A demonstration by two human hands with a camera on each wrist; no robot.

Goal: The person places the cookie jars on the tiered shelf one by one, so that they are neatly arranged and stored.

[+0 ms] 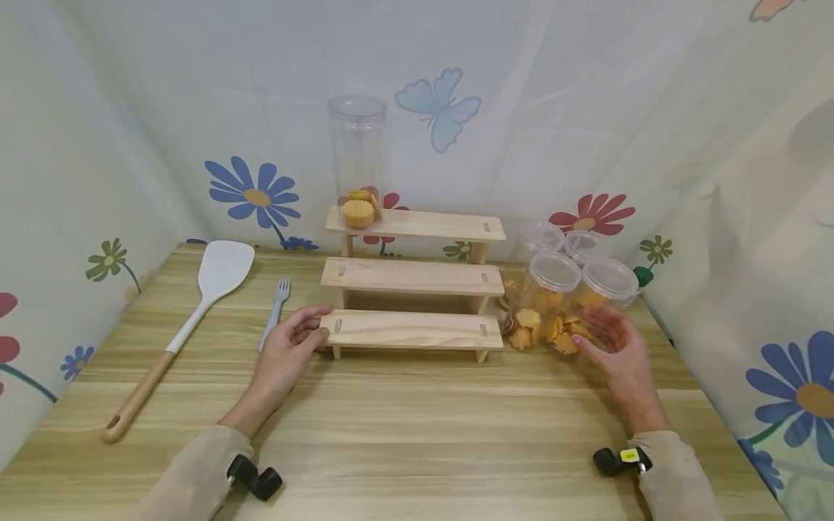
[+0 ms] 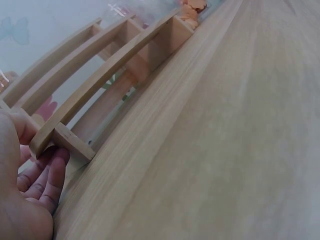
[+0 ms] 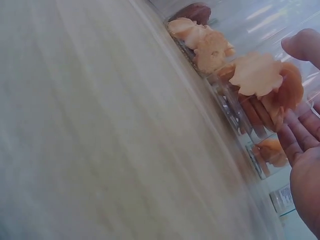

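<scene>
The person wore a plain, pale beige cloth garment whose left sleeve (image 1: 185, 474) showed at between seven and eight o'clock and whose right sleeve (image 1: 677, 474) showed at four o'clock in the head view. Both sleeves ended at the wrist, so the left hand (image 1: 287, 354) and right hand (image 1: 617, 354) were bare. A black, two-lobed left wrist device (image 1: 250, 476) sat on its sleeve's three o'clock side. The matching black right wrist device (image 1: 609, 462) sat at about ten o'clock on its sleeve, bearing a small bright yellow rectangular label (image 1: 630, 455) with dark marks too small to read.
</scene>
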